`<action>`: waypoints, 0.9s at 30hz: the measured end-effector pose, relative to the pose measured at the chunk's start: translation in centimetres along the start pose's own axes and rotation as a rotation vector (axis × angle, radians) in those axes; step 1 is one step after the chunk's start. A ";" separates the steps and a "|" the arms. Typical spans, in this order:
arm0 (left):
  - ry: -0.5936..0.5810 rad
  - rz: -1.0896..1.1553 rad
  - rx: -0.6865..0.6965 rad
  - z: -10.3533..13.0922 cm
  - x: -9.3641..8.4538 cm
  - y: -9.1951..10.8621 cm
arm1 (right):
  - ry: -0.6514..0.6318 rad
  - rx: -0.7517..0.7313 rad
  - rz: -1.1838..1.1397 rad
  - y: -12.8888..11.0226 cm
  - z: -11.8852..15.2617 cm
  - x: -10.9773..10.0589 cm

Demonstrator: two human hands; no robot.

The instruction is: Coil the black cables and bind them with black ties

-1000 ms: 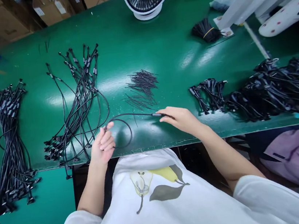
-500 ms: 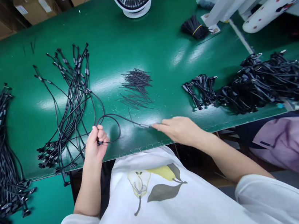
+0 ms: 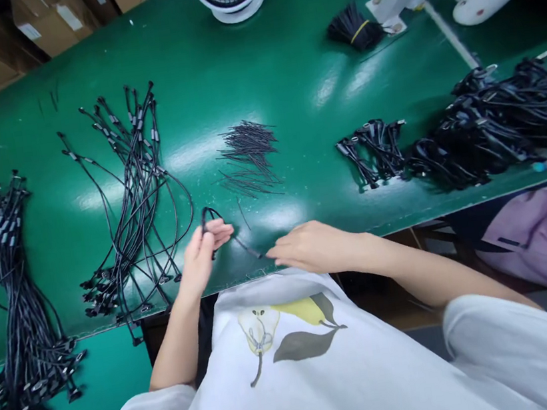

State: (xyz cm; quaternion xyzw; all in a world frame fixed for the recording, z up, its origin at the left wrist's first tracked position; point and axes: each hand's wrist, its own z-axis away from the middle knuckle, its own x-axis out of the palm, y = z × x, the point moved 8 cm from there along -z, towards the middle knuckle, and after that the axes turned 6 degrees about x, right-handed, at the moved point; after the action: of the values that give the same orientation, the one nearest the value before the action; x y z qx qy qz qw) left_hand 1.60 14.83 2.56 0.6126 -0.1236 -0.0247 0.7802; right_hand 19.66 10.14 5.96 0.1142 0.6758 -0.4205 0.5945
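Note:
A black cable (image 3: 246, 245) runs between my two hands near the front edge of the green table. My left hand (image 3: 204, 246) grips it in a loop, part of which rises above the fingers. At its other end, my right hand (image 3: 302, 248) pinches the cable's tip between thumb and fingers. Left of my left hand lies a loose spread of similar black cables (image 3: 135, 203) with grey sleeves near their ends. Beyond my hands rests a pile of short, thin black ties (image 3: 248, 144), with a single tie (image 3: 244, 214) lying apart.
Coiled, tied cables (image 3: 379, 147) and a larger heap (image 3: 494, 122) lie to the right. A long cable bundle (image 3: 16, 279) hangs over the left front edge. At the back are a white fan (image 3: 237, 8) and a banded bundle of ties (image 3: 355, 27). A person's pink clothing (image 3: 544, 236) shows at right.
My hands have come closer together, my left hand moving right. The cable between them is drawn into a smaller loop, off the loose spread. The whole view has shifted slightly.

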 end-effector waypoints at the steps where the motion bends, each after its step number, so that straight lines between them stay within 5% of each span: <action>1: -0.085 -0.117 0.008 0.1 1.2 -0.3 | -0.006 -0.046 -0.078 -0.7 -0.8 -0.3; 5: -0.323 -0.210 -0.060 1.2 3.7 -1.1 | 0.203 0.055 -0.442 1.2 -4.3 -2.3; 9: -0.255 0.193 -0.117 1.4 3.6 -0.8 | 0.486 0.256 -1.062 4.6 -5.8 -0.7; 13: -0.229 0.314 -0.161 1.6 4.8 -1.8 | 0.336 0.443 -1.702 3.9 -6.4 4.4; 16: -0.219 0.189 -0.146 2.0 5.3 -3.3 | 0.333 0.593 -1.929 3.8 -5.3 5.2; 21: -0.146 -0.286 -0.002 2.7 4.3 -4.8 | 0.403 0.545 -2.046 3.1 -4.4 3.9; 27: -0.137 -0.667 0.168 2.1 4.9 -5.4 | 0.511 0.491 -1.674 2.6 -5.0 3.7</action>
State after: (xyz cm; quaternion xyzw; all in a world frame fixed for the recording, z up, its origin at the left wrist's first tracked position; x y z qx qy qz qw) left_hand 6.49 10.62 -1.35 0.6783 0.0297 -0.3089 0.6661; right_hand 16.86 14.03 1.20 -0.2009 0.5406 -0.8089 -0.1142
